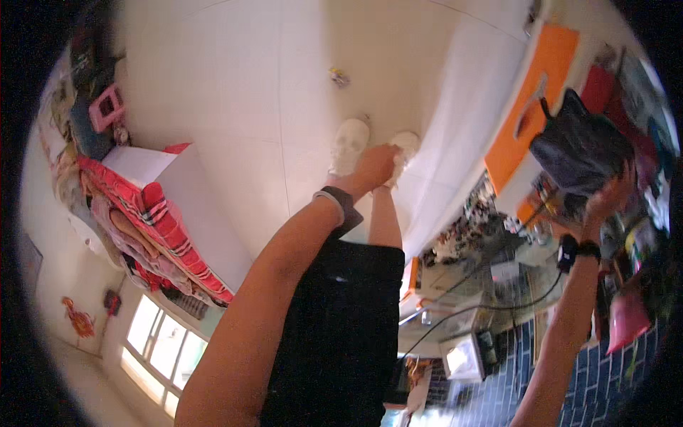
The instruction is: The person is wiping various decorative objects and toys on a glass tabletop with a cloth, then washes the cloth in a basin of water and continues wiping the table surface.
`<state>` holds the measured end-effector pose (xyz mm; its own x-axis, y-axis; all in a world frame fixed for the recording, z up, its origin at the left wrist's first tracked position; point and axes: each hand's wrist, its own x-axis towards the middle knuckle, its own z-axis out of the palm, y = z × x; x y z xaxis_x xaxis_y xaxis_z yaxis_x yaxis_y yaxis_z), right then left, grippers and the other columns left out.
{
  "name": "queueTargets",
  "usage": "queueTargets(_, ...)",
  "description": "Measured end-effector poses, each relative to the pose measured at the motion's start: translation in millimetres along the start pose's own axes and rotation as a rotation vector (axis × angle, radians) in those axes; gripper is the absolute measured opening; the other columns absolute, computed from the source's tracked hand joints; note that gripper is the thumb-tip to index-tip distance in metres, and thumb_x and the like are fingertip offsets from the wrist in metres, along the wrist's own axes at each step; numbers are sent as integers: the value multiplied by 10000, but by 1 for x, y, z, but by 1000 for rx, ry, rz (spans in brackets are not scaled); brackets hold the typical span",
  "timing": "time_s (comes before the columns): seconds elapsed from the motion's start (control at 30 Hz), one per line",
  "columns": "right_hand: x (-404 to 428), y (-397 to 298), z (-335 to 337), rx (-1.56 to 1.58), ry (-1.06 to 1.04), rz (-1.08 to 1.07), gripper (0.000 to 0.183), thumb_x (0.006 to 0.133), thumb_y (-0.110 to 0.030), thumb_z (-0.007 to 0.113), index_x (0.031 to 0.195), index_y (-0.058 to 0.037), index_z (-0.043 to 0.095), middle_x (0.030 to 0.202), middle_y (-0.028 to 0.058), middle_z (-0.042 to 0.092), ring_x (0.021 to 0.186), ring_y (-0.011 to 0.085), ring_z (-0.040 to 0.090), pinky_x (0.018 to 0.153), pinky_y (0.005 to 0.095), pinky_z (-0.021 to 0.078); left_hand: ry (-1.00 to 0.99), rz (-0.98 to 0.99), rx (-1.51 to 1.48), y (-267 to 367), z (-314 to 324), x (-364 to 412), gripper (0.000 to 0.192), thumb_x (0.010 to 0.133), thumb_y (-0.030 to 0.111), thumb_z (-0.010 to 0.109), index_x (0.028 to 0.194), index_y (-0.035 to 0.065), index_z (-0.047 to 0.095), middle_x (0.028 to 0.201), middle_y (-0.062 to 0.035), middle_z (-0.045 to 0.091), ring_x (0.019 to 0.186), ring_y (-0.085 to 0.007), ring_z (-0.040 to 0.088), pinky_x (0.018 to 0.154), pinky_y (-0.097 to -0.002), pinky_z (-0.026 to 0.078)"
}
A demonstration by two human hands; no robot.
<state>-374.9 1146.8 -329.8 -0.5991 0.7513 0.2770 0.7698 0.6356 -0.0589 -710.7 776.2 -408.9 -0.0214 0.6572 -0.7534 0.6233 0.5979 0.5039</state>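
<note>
My left hand (376, 164) hangs low in front of my black shorts (336, 320), above my white shoes (350, 140). It is blurred, and I see nothing held in it; how far its fingers are curled is unclear. A grey band with a dark flap (344, 205) sits on that wrist. At the right, my right hand (611, 195) grips the lower side of a black bag (581, 144), whose fabric hides part of the fingers. The bag is beside the cluttered desk (525, 267). A dark watch (568, 253) is on my right wrist.
Orange drawer fronts (533, 101) line the desk's side. Black cables (480, 307) and a pink object (627, 323) are near my right arm. A bed with red plaid bedding (176, 229) stands at left. A small crumpled item (339, 77) lies on the pale floor (224, 80).
</note>
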Motion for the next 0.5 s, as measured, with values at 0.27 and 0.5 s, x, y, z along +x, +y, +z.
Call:
queueTargets(0.27, -118, 17, -49, -292, -60, 250, 525, 908, -473, 339, 1172, -57, 520, 1250, 163, 472, 1154, 355, 428, 970, 482, 336, 309, -296, -160, -177, 6, 28, 216, 798, 122, 449, 957, 44, 574, 920, -198, 616, 849, -369, 590, 745, -452, 464)
queueTargets(0.5, -256, -5, -105, -461, -123, 807, 518, 908, -469, 337, 1179, -64, 513, 1253, 158, 468, 1154, 354, 427, 963, 487, 337, 409, -310, -204, -188, 80, 90, 251, 820, 202, 530, 983, 12, 533, 985, -227, 578, 961, -349, 547, 800, -448, 431)
